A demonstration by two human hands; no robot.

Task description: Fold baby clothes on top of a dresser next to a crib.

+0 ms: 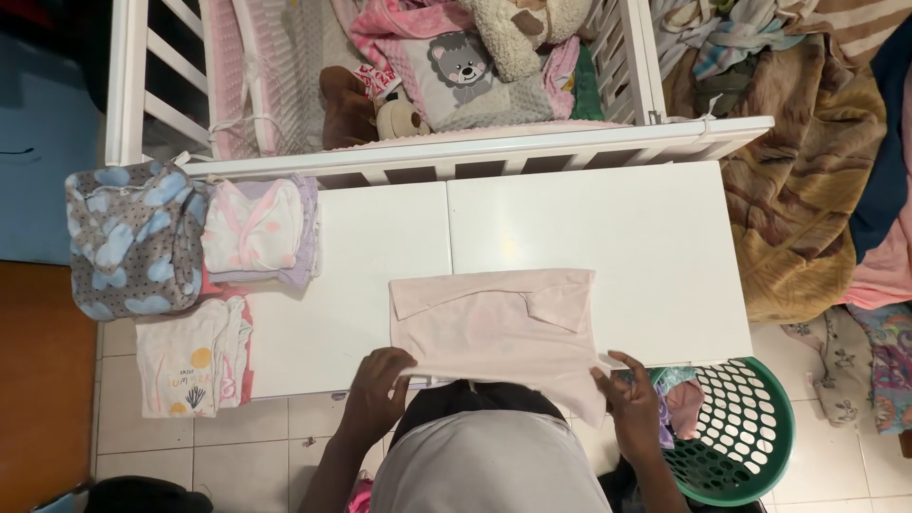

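Pale pink garment [499, 323] lies flat on the white counter [655, 237], near edge hanging slightly over the counter's front toward the person; long axis runs left-right, parallel to that front edge; one sleeve or flap is folded in across the upper right part.

Left hand [375, 389] at the garment's near-left corner, fingers [397, 361] curled over the hem, pinching the cloth; right hand [632, 404] at the near-right corner, fingers closed on the drooping edge just off the counter; both grasping the same garment, one corner each.

Key relation: the garment's body lies directly ahead of both hands, away from the person, toward the white crib rail [475, 152]; hands sit at opposite ends of the long axis, so neither is clearly nearer; left hand is over the counter, right hand slightly lower and past the counter's edge.

Surroundings: folded stacks at the counter's left end; grey-and-blue spotted fleece piece [128, 237] overhanging the corner, white-and-pink folded stack [256, 228] beside it, cream printed piece [185, 366] nearer the person; green laundry basket [736, 432] on the tiled floor just beside the right hand, some clothes inside; crib beyond holds soft toys and blankets; rumpled blankets at far right.
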